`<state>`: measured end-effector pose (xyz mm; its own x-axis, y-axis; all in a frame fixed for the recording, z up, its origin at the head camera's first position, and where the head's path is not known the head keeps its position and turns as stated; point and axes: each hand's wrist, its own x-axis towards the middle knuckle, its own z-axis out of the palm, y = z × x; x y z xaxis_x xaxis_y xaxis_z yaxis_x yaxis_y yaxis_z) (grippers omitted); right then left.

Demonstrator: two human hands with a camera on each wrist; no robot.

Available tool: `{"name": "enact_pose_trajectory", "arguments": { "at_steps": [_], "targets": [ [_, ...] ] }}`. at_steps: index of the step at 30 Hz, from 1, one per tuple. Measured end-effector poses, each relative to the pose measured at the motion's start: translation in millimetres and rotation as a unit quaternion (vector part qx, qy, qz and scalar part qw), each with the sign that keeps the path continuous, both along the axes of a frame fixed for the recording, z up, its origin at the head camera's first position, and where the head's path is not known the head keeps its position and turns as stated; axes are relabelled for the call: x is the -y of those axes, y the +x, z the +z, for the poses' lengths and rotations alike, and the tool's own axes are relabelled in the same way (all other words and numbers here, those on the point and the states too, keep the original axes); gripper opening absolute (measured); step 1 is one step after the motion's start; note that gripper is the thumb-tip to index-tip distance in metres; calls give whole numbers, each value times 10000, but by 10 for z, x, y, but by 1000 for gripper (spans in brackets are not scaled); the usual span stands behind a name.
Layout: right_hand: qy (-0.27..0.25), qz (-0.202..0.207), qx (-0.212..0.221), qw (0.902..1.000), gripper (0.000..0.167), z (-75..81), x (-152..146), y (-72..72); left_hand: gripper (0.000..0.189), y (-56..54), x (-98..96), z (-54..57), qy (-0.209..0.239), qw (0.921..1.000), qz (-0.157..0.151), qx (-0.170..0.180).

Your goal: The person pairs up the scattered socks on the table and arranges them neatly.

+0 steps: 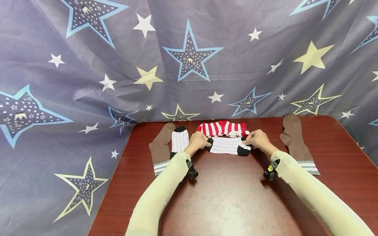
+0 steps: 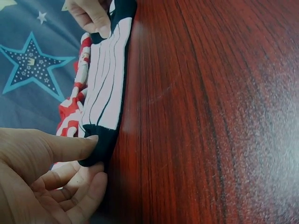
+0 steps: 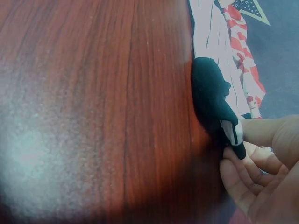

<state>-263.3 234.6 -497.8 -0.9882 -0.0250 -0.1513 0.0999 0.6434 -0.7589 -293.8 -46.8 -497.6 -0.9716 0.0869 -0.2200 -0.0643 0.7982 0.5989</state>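
A white sock with thin black stripes and black ends is stretched sideways between both hands. My left hand pinches its black left end between thumb and fingers, as the left wrist view shows up close at the black tip. At the other end, my right hand grips the black edge near the black heel. Right behind it lies a red-and-white striped sock. Left of my left hand rests a matching black-striped white sock, partly hidden by the forearm.
One brown sock with grey and white bands lies at the table's left, its lower part beside my sleeve. Another brown sock lies to the right, beyond my right wrist. A star-patterned cloth rises behind the reddish wooden table.
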Motion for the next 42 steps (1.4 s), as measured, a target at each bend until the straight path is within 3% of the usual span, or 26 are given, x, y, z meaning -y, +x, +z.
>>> {"name": "enact_pose_trajectory", "arguments": {
  "at_steps": [6, 11, 20, 25, 30, 35, 42],
  "targets": [
    [-189, 74, 98, 9997, 24, 15, -16, 16, 12, 38, 45, -23, 373, 9992, -104, 31],
    [-210, -17, 137, 9997, 23, 80, -26, 47, 10, 79, 154, 39, 641, 9977, -226, 8],
    [-366, -675, -533, 9956, 20, 212, 62, 52, 20, 74, 453, 316, 1500, 9885, 25, 174],
    [-910, -835, -662, 9901, 23, 299, 195, 2, 24, 63, 633, 470, 1819, 9825, 255, 303],
    [-1799, -648, -384, 9808, 27, 370, 403, -35, 30, 59, 822, 539, 1945, 9786, 557, 387],
    [-2541, -475, 170, 9659, 32, 406, 652, -63, 37, 55, 992, 542, 2004, 9737, 817, 709],
    [-2863, 22, 830, 9545, 40, 440, 1016, -78, 47, 39, 1160, 509, 2154, 9623, 1022, 1307]
  ]
}}
